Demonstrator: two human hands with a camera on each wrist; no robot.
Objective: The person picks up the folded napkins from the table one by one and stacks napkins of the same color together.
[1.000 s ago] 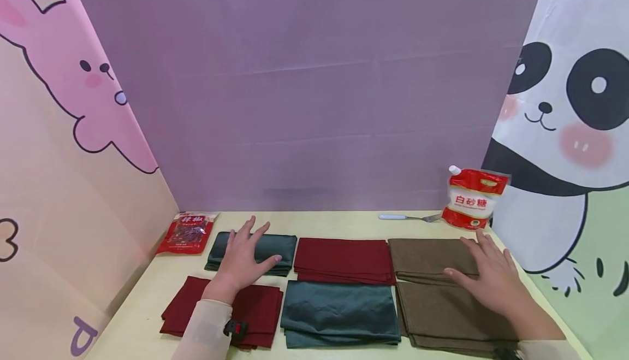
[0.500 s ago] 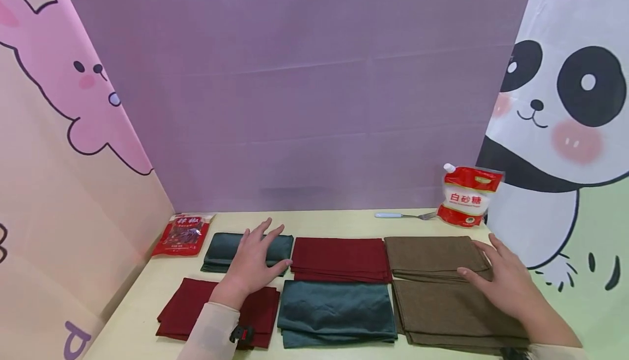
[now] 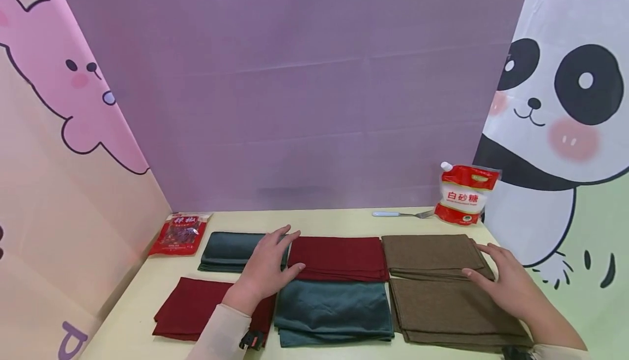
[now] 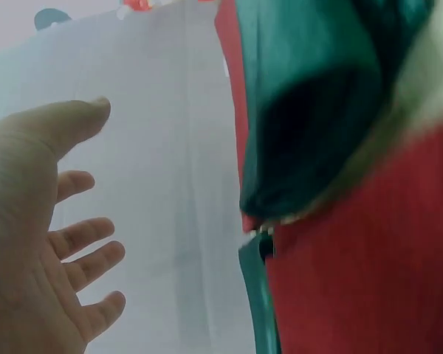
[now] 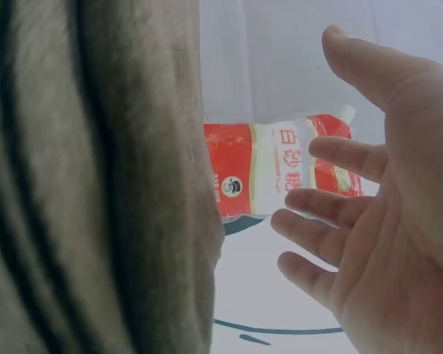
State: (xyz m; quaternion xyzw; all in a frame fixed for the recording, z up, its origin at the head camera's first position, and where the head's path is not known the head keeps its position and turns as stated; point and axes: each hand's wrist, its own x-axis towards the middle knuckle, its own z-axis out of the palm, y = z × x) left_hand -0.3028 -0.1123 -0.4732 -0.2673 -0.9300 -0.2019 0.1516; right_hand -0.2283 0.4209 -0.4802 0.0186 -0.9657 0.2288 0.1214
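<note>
My left hand, fingers spread, hovers where the back teal folded cloth meets the back red folded cloth. Beneath its wrist lies the front red folded cloth, partly hidden by the sleeve. A front teal folded cloth lies in the middle. On the right, my right hand is held beside the back brown folded cloth and over the edge of the front brown folded cloth. Both wrist views show loosely extended fingers with nothing in them.
A red packet lies at the table's back left. A fork with a pale handle lies along the back edge, next to a standing red and white spouted pouch. Printed fabric walls enclose the table on three sides.
My left hand has moved right, from over the back teal cloth towards the back red one. My right hand has shifted outward to the brown cloths' right edge. The cloths stay as they were.
</note>
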